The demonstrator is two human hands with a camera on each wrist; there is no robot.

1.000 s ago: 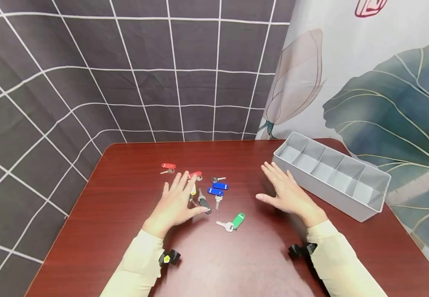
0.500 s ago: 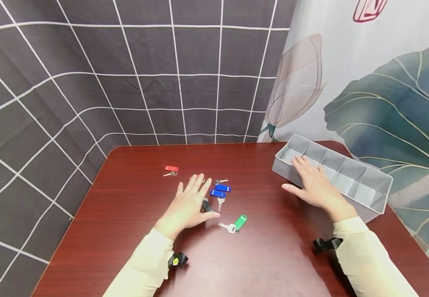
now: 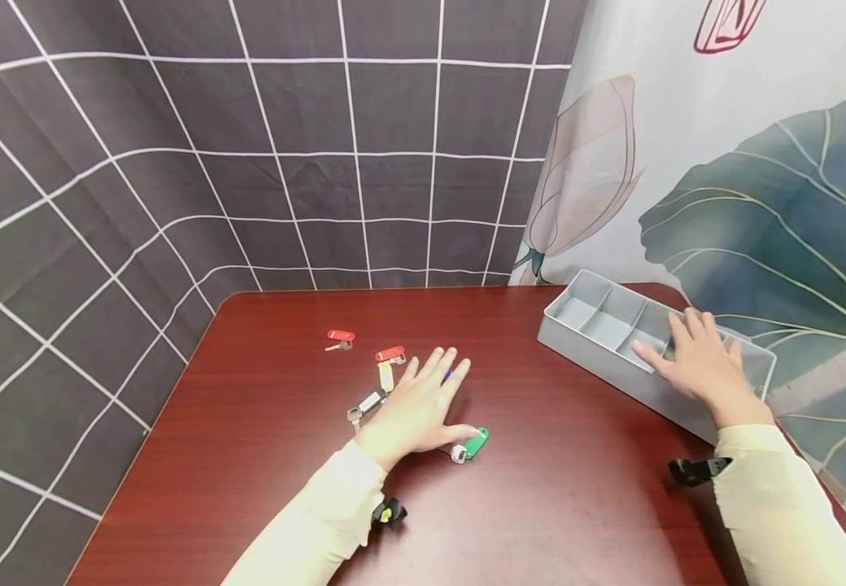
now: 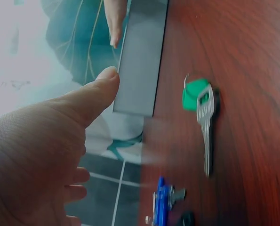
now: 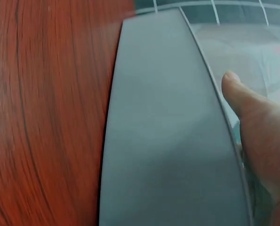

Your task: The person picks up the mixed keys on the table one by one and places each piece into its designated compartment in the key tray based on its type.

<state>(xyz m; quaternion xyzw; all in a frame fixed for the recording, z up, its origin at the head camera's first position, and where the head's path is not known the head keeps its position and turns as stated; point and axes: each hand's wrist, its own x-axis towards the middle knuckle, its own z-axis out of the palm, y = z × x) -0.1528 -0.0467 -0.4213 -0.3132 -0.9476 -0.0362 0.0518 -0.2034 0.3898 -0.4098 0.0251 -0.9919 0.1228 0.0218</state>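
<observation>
My left hand [image 3: 419, 411] is held with spread fingers above the keys, holding nothing. It hides most of the blue key tags [image 4: 162, 202]. Near its thumb lies a green key tag [image 3: 477, 443] with a silver key [image 4: 206, 117]. To its left are a black tag [image 3: 372, 401], a yellow tag [image 3: 386, 377] and a red tag [image 3: 390, 354]. Farther left lies another red tag [image 3: 341, 335] with its key. My right hand [image 3: 701, 366] is over the right part of the grey divided box [image 3: 617, 360], fingers extended and nothing held; whether it touches the box I cannot tell.
The reddish-brown table [image 3: 540, 521] carries all of this. Behind it hang a dark grid-patterned cloth [image 3: 394, 187] and a pale cloth with leaf and flower prints [image 3: 782, 212]. Thin walls split the box into several compartments.
My right hand has moved right, from the table beside the box to above its compartments. My left hand has shifted right, uncovering the yellow and black tags and covering the blue ones.
</observation>
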